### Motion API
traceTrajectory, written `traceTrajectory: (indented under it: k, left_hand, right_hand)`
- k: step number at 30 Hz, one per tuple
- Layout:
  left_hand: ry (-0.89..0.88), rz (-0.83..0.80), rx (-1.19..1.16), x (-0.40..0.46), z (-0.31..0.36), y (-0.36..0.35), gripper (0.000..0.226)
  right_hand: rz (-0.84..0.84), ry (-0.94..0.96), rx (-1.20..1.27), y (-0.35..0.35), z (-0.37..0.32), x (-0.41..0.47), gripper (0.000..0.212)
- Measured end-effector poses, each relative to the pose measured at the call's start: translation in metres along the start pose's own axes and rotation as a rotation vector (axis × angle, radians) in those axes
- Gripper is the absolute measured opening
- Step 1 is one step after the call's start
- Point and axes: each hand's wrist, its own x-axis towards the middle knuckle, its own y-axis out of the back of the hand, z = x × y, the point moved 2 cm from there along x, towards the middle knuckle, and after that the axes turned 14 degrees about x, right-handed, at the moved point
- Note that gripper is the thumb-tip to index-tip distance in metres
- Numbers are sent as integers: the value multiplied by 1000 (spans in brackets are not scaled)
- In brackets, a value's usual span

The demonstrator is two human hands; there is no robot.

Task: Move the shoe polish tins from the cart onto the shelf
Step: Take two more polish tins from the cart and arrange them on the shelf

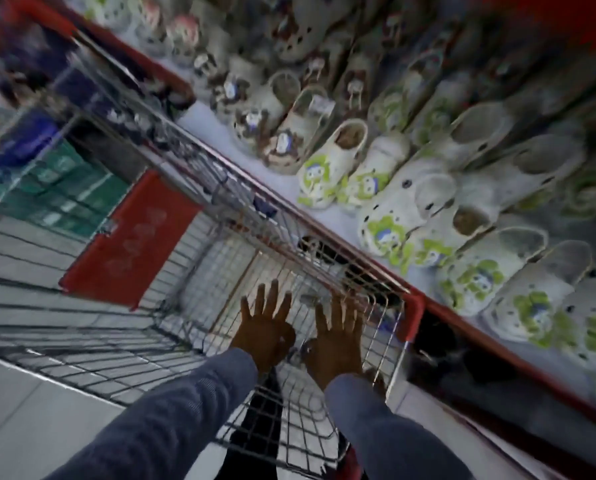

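The frame is blurred and tilted. A wire shopping cart (171, 271) with red trim stands beside a white shelf (220, 133) edged in red. My left hand (267, 327) and my right hand (339, 336) hover flat over the near end of the cart, fingers spread, holding nothing. Both arms wear blue sleeves. No shoe polish tins can be made out clearly; some small dark shapes (261, 206) lie along the cart's far side by the shelf edge, too blurred to name.
The shelf carries several white clogs with green and brown decorations (327, 164). A red panel (130, 237) stands in the cart. Blue and green packages (47, 174) sit at the left. Grey floor tiles lie beneath the cart.
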Motion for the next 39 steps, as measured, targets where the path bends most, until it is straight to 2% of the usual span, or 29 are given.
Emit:
traceTrajectory:
  k: [2, 4, 7, 8, 11, 15, 20, 22, 24, 27, 29, 31, 33, 37, 39]
  left_hand:
    - [-10, -90, 13, 15, 2, -25, 80]
    - [-37, -228, 3, 26, 4, -52, 92]
    - [-107, -331, 22, 36, 9, -86, 94]
    - [-120, -346, 29, 38, 10, -91, 86]
    - [-120, -319, -4, 45, 13, -100, 60]
    - [-113, -255, -67, 45, 8, -85, 51]
    - [-73, -184, -90, 29, -6, -20, 85]
    - [-50, -99, -130, 15, -11, 24, 79]
    - [-24, -14, -153, -3, -15, 67, 67]
    - [17, 92, -209, -26, -22, 127, 74]
    - [13, 219, -232, -40, -24, 172, 78]
    - [-2, 314, -238, -54, -21, 217, 85]
    - [-15, 448, -241, -73, -12, 270, 81]
    - [-69, 513, -243, -94, 8, 349, 88]
    - [-113, 575, -212, -105, 26, 392, 83]
  right_hand:
    - [-85, -165, 11, -35, 14, 17, 90]
    - [-244, -342, 17, -65, 24, 30, 89]
    - [-325, -457, -2, -106, 34, 37, 74]
    - [-292, -449, -23, -114, 35, 40, 67]
    - [-346, -462, -143, -119, 39, 40, 54]
    - [-335, -327, -63, -102, 36, 43, 46]
    - [-197, -299, 113, -19, 7, 37, 57]
    - [-136, -262, 138, 23, -12, 33, 72]
    - [-92, -203, 148, 64, -32, 27, 77]
    - [5, -101, 226, 139, -63, 9, 78]
    - [71, -69, 326, 198, -87, -13, 80]
    - [116, -15, 339, 249, -106, -35, 77]
    - [204, 55, 323, 298, -121, -55, 70]
    - [336, 124, 314, 371, -134, -87, 66]
    - [418, 170, 340, 405, -135, -101, 66]
